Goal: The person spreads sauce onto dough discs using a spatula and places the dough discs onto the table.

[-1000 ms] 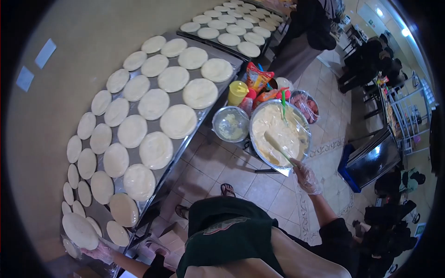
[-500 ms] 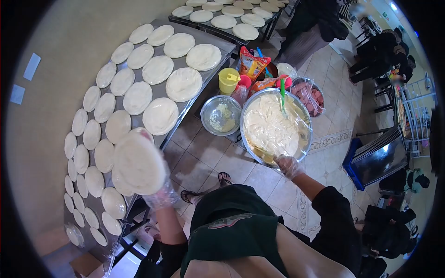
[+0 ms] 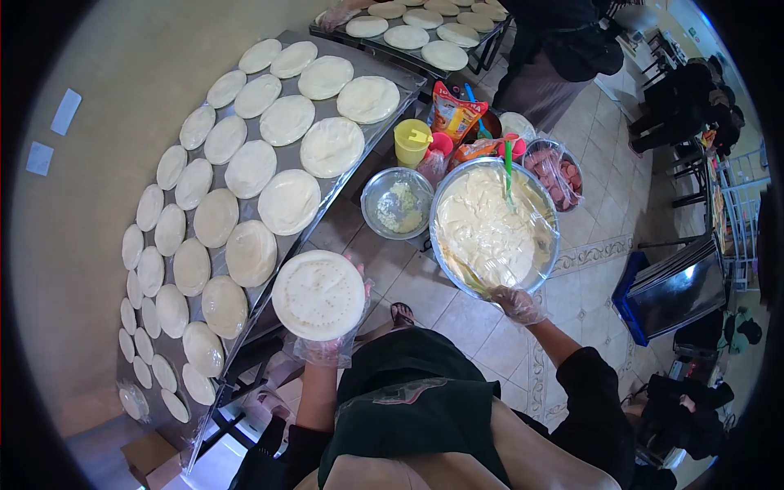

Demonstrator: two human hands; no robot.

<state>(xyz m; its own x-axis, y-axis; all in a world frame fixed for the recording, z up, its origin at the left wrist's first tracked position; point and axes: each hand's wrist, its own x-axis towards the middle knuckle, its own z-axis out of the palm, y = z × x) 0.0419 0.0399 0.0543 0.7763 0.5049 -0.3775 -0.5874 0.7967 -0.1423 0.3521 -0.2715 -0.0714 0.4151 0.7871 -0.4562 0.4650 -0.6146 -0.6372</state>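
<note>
My left hand, in a clear plastic glove, holds up a round pale dough base from below, its top dotted with small holes. The base is beside the edge of the long table, apart from the rows of dough rounds. My right hand, also gloved, is closed at the near rim of a large metal bowl. Creamy pale filling fills that bowl, with plastic film over part of it. What the right fingers grip is hard to make out. A green handle sticks up at the bowl's far side.
Beside the big bowl stand a smaller metal bowl with white crumbs, a yellow jug, an orange packet and a bowl of pink slices. Another person's gloved hand touches the back table. People stand beyond.
My left hand has moved right with the dough base, away from above the table, and the base's dotted face now shows clearly. My right hand stays by the bowl rim.
</note>
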